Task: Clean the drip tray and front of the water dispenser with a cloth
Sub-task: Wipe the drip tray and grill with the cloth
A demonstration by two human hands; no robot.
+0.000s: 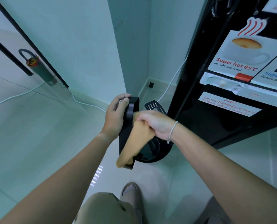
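Drip tray (129, 126) held between both hands, cloth (134, 141) against it; water dispenser (215, 101) at right; grille (154, 106) behind.

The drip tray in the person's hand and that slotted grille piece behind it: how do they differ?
The drip tray is a solid black shell; the grille is pierced with slots. The tray is gripped by the left hand while the right hand rubs an orange cloth on it; nobody holds the grille, down by the dispenser. Both are black.

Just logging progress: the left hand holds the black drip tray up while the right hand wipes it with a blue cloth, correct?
Not quite. The cloth is orange, not blue, as the head view shows. The left hand does hold the black drip tray up, and the right hand wipes it.
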